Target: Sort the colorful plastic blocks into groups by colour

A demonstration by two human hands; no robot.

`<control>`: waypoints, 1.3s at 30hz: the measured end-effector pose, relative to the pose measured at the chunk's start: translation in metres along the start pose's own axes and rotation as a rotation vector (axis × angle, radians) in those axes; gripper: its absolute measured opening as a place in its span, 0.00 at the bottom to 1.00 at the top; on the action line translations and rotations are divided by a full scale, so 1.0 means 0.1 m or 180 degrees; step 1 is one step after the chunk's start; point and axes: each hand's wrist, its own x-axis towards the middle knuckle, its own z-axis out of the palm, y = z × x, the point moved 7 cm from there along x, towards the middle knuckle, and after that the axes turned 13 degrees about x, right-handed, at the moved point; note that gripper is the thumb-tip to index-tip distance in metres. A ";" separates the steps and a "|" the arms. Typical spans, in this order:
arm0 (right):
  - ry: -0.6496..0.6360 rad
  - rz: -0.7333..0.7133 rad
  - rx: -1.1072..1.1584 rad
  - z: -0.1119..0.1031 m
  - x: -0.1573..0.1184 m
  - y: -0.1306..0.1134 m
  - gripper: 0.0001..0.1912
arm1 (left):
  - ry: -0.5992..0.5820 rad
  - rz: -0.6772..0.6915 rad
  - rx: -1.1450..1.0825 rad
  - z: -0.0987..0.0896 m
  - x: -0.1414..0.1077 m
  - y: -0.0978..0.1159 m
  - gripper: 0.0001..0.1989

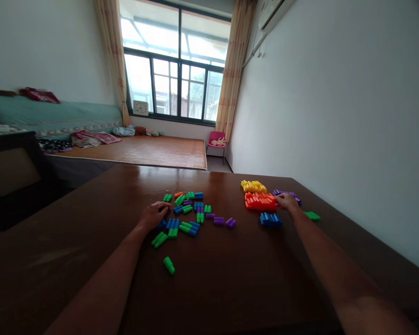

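Observation:
My left hand (155, 216) rests low over the left side of a loose scatter of small plastic peg-shaped blocks, its fingers loosely bent and apart, with no block visible in them. Just under it lie blue blocks (172, 224), with green blocks (159, 239) nearer me. My right hand (287, 203) reaches to the right end of a row of orange-red blocks (260, 201), fingertips pinched at its end block; the hand partly hides the grip. Beside that hand are a purple group (289, 194), a blue group (270, 220) and a green group (312, 216).
Yellow blocks (253, 186) stand behind the orange-red row. Purple blocks (219, 221) lie mid-table, and a single green block (169, 265) lies near me. The brown table (230, 279) runs close to the right wall. Beyond it are a bed (160, 151) and a pink chair (216, 138).

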 end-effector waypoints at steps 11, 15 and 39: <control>0.0280 -0.0782 -0.0987 -0.05 -0.27 -0.70 0.14 | -0.0020 -0.0098 -0.0034 0.01 -0.02 0.02 0.14; -0.1018 -0.1906 -0.0165 0.87 -0.87 -1.69 0.13 | 0.0023 -0.0156 -0.0026 0.01 -0.03 0.02 0.14; -0.1321 -0.2208 -0.0425 2.66 -1.20 -3.08 0.11 | 0.0046 -0.0095 -0.0028 -0.03 -0.09 0.06 0.14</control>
